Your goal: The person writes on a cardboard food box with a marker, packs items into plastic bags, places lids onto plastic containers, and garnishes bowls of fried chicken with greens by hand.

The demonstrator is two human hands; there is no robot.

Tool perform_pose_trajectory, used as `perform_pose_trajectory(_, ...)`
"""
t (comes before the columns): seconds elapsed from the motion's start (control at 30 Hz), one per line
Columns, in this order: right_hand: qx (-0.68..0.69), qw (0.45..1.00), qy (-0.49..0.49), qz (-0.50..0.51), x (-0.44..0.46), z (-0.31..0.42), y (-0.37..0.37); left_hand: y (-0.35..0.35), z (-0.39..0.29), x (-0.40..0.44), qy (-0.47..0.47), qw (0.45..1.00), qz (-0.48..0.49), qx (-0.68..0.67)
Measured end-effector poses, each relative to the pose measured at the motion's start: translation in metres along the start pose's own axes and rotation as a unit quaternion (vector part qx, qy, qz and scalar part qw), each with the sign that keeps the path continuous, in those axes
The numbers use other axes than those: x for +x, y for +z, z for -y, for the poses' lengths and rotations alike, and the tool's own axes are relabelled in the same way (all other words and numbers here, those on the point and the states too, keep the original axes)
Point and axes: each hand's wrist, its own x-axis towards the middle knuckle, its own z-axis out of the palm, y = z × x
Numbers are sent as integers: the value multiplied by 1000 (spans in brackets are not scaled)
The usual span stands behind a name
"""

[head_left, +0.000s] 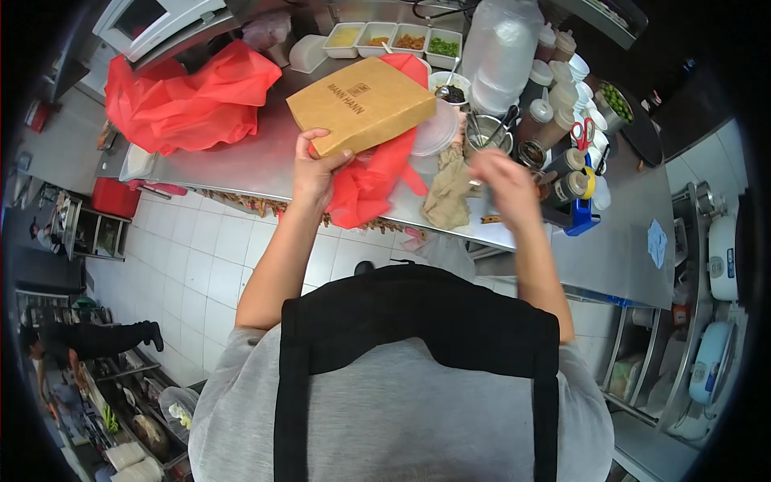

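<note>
My left hand [316, 170] grips the near left corner of a brown cardboard food box [361, 104] printed "MANN HANN", thumb on the front side. The box is tilted above the counter, over a red plastic bag [372, 186] that droops past the counter's front edge. My right hand [507, 183] is blurred by motion, so its fingers and anything in them are unclear. It is just in front of a steel container [487, 132] holding utensils. Left of it lies a crumpled beige cloth [447, 193], and a round clear lid [436, 128] rests beside the box.
More red plastic bags [189, 96] lie at the left. Several white tubs of toppings [409, 38] line the back, next to stacked clear plastic containers [504, 56]. Sauce bottles [538, 112] and red-handled scissors [582, 133] stand right. Other people [88, 337] are at the far left.
</note>
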Motion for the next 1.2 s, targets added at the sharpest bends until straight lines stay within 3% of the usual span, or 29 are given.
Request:
perform_pose_trajectory(0.1, -20, 998, 40, 37, 51, -41, 64, 3, -3, -4, -4, 1000, -5, -2)
perform_pose_trajectory(0.23, 72, 991, 115, 11, 67, -50, 103, 0, 0, -4, 6, 1000, 10, -9)
perform_pose_trajectory(0.43, 65, 977, 196, -58, 79, -51, 115, 6, -15, -7, -62, 998, -12, -27)
perform_pose_trajectory(0.53, 67, 960, 270, -15, 85, -54, 105, 4, -17, -5, -58, 998, 6, -10)
perform_pose_trajectory(0.8, 117, 930, 345, -41, 93, -61, 93, 6, -22, -3, -68, 997, 26, -8)
perform_pose_trajectory(0.93, 192, 941, 257, -104, 91, -65, 99, 9, -23, -6, -67, 997, 24, -5)
perform_pose_trajectory(1.03, 274, 919, 228, -167, 91, -50, 113, 9, -20, -5, -75, 997, 24, -21)
perform_pose_trajectory(1.2, 427, 871, 196, -142, 94, -43, 125, 14, -18, -9, -78, 996, 12, -42)
